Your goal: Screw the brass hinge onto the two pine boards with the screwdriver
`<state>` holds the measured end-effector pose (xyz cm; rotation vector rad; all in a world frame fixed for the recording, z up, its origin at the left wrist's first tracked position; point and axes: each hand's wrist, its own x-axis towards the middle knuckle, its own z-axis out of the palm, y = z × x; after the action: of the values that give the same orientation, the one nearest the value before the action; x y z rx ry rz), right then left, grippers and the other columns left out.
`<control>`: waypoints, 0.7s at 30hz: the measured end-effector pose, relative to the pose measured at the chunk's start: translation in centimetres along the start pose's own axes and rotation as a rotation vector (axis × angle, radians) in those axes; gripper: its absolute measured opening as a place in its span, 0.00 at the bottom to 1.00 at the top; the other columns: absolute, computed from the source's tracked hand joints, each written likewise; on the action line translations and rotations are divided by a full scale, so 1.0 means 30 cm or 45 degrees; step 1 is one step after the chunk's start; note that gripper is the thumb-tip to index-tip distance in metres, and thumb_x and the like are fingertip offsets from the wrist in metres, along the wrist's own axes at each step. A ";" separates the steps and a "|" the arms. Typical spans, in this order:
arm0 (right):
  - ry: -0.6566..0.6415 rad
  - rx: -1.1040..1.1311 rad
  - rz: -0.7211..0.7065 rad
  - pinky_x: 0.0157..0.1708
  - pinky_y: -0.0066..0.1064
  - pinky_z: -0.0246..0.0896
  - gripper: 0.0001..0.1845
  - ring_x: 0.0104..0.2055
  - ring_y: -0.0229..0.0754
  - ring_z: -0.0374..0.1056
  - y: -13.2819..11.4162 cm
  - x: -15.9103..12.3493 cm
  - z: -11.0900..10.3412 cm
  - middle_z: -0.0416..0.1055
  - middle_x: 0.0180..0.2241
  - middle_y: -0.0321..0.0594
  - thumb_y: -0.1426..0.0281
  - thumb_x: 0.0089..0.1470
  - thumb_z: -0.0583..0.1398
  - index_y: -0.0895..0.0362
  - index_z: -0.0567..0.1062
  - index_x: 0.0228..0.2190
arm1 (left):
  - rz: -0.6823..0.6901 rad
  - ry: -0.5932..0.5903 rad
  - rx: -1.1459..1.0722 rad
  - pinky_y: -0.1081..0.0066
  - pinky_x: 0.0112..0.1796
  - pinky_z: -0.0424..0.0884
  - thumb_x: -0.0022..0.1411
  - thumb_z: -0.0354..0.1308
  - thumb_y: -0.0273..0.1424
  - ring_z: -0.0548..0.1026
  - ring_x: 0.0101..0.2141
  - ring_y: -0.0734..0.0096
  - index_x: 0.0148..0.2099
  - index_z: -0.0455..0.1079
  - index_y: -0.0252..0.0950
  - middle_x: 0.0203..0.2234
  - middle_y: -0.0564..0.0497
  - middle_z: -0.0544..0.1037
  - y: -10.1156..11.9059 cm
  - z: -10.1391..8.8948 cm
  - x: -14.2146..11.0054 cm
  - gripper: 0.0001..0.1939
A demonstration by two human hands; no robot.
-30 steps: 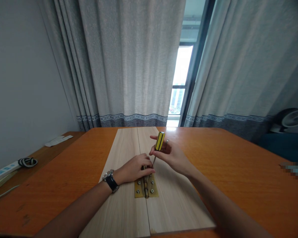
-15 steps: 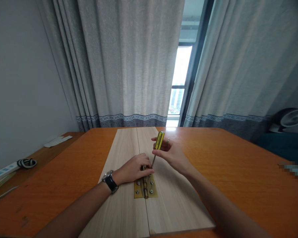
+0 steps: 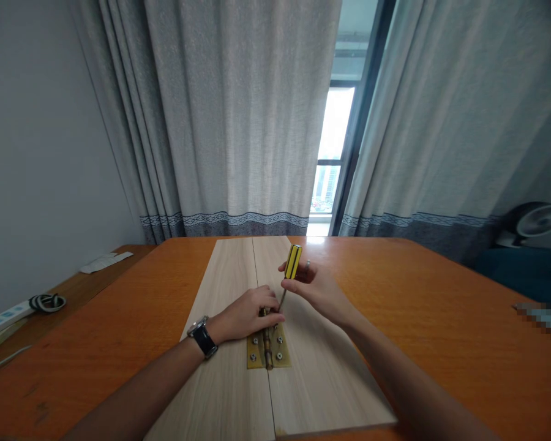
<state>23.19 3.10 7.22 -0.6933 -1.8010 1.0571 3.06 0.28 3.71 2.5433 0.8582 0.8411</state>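
Observation:
Two pale wooden boards (image 3: 229,269) lie side by side on an orange table (image 3: 417,306), joined by a brass hinge (image 3: 267,349) with several screws. My left hand (image 3: 248,315), with a dark watch on the wrist, rests curled on the hinge's far end, fingers pressed down around the screwdriver's tip. My right hand (image 3: 319,288) is closed round a yellow-and-black screwdriver (image 3: 291,269). The tool stands nearly upright, its metal shaft pointing down at the hinge's upper right part. The screw under the tip is hidden by my left fingers.
A white power strip with a coiled cable (image 3: 27,306) lies on a low side surface at left, with white paper (image 3: 103,262) farther back. Grey curtains (image 3: 239,122) hang behind the table. A fan (image 3: 537,223) stands at the far right.
The screwdriver handle has turned slightly in my right hand, and my fingers have shifted their grip on it. My left hand and the boards have stayed in place.

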 end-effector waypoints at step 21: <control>-0.052 0.088 -0.057 0.45 0.39 0.67 0.18 0.41 0.42 0.71 -0.012 -0.012 0.006 0.74 0.40 0.42 0.66 0.53 0.64 0.56 0.75 0.47 | -0.036 -0.016 -0.015 0.69 0.42 0.68 0.69 0.55 0.35 0.71 0.37 0.67 0.34 0.68 0.35 0.31 0.49 0.73 0.009 -0.005 0.004 0.11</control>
<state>23.17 2.58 7.34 -0.5907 -1.7979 1.1057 3.15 0.17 4.00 2.5178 0.8806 0.8182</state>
